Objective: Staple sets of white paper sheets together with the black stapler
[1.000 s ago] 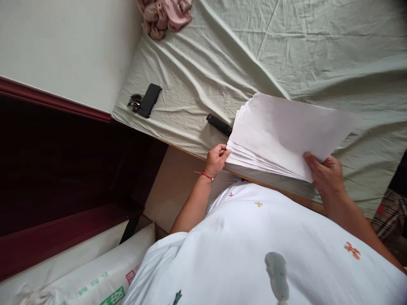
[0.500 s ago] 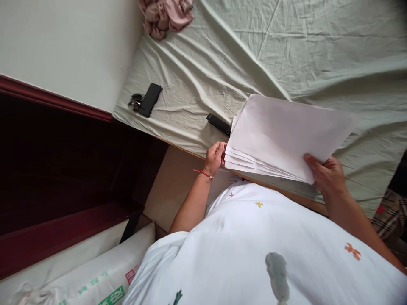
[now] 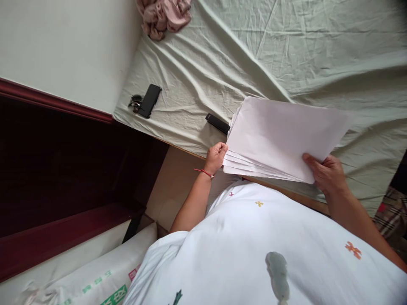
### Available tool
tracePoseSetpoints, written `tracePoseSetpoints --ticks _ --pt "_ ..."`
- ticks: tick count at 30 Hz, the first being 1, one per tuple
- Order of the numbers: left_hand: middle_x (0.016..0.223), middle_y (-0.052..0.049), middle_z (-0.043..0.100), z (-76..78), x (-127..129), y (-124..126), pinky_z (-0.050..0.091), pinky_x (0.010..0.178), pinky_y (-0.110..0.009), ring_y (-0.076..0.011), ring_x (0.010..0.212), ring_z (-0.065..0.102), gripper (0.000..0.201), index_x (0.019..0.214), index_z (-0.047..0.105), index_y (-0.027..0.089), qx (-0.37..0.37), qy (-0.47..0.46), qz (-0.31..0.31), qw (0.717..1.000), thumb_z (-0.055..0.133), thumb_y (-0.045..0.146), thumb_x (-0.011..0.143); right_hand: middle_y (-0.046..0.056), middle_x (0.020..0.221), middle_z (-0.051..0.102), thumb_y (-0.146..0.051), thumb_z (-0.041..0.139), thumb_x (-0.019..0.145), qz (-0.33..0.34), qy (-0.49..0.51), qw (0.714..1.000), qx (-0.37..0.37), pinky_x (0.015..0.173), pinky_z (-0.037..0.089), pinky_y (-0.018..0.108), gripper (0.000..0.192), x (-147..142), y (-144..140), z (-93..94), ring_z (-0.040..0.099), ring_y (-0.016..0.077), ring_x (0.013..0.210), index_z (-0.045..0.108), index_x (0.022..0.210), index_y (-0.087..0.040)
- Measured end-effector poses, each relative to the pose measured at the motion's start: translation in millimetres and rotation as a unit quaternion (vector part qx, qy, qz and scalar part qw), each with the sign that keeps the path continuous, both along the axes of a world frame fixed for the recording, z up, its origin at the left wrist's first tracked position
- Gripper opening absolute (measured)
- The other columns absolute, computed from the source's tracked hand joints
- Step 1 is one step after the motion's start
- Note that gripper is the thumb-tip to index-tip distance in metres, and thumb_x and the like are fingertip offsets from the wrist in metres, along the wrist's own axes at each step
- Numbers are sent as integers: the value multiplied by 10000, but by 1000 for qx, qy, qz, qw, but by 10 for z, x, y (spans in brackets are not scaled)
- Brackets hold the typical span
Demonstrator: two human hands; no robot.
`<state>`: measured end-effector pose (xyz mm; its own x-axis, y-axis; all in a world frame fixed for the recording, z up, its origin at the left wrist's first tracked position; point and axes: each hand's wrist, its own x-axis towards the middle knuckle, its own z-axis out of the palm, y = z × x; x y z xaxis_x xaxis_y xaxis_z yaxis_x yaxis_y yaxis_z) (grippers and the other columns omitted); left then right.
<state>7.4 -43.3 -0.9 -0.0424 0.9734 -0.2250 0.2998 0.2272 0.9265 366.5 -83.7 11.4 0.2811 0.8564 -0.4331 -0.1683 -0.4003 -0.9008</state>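
A fanned stack of white paper sheets (image 3: 280,135) is held up over the near edge of the bed. My right hand (image 3: 327,171) grips its near right corner, thumb on top and fingers hidden beneath. At the left edge of the sheets, my left hand (image 3: 216,156) is closed, thumb and fingers pinching the paper's edge. A red string bracelet circles the left wrist. Just beyond that hand lies a black stapler-like object (image 3: 217,123), its right end against or under the paper.
On the pale green bed sheet (image 3: 197,80) lie a black phone (image 3: 150,101), sunglasses (image 3: 135,102) beside it, and a crumpled pink cloth (image 3: 163,17). Dark red furniture (image 3: 79,169) stands left. A white printed sack (image 3: 104,271) is at lower left. Plaid fabric (image 3: 389,212) shows at right.
The paper stack has shifted slightly left and its left edge now meets my left hand, whose thumb has come over the paper's edge. My right hand keeps its hold.
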Motion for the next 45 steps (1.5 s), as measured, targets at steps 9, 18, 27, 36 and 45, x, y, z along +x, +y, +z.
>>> tracePoseSetpoints --ticks 9,18,27,36,45 --pt "660 42 449 43 3 10 319 606 -244 -109 641 375 426 771 579 187 2 25 -9 1000 621 586 916 20 1012 809 -464 965 617 1 1 1000 -1 872 586 295 395 -8 5 30 690 133 829 835 898 -218" --pt "657 42 453 49 0 7 313 595 -241 -108 635 374 467 759 582 189 1 -3 -7 1000 653 632 889 30 1029 809 -459 970 608 -5 9 1000 7 903 596 315 416 -22 6 48 699 145 861 831 914 -214" --pt "660 47 512 88 -1 -2 347 563 -219 -86 600 422 475 810 604 176 -26 -66 -6 997 724 635 842 44 1041 806 -467 961 627 3 6 1000 8 885 592 295 428 -7 11 54 697 142 865 831 934 -198" --pt "599 72 559 156 -19 -32 303 444 -200 -53 452 378 485 1012 632 177 -80 -135 -23 987 821 553 772 36 1031 807 -449 957 640 -2 13 1000 10 875 593 292 397 -5 5 33 703 138 855 828 925 -205" --pt "691 23 660 151 -16 -30 432 559 -218 -88 551 531 386 1006 643 167 -74 -155 -27 985 793 444 784 30 1035 810 -437 953 656 -1 16 1000 11 868 591 277 379 9 1 7 705 130 851 830 938 -214"
